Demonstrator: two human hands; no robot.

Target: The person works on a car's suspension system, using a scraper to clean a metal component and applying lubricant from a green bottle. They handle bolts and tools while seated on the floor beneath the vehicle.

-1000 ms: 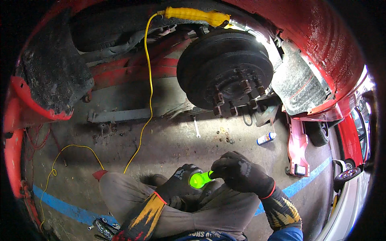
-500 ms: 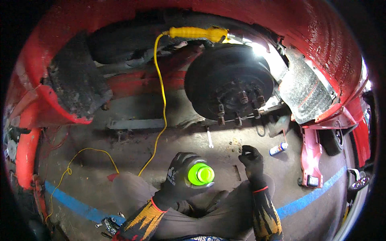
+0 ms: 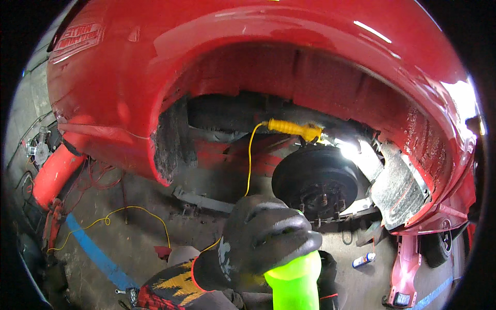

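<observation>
A bright green bottle (image 3: 295, 283) is held up close in my left hand (image 3: 268, 237), which wears a dark grey glove with its fingers wrapped round it. The bottle runs out of the picture at the lower edge. Behind it, lower down, my gloved right hand (image 3: 327, 271) shows only in part beside the bottle, its fingers hidden. Beyond my hands is a dark wheel hub with a drum (image 3: 315, 181) and protruding studs, inside the wheel arch of a red vehicle (image 3: 206, 31).
A yellow work lamp (image 3: 294, 129) glows above the drum, its yellow cord (image 3: 250, 165) hanging down. On the floor at the right are a spray can (image 3: 363, 260) and a pink-red floor jack (image 3: 405, 268). A red cylindrical post (image 3: 58, 173) stands at the left.
My left hand has raised the green bottle much nearer to the camera. The view has tilted upward, showing more of the red bodywork. The bottle now largely hides my right hand.
</observation>
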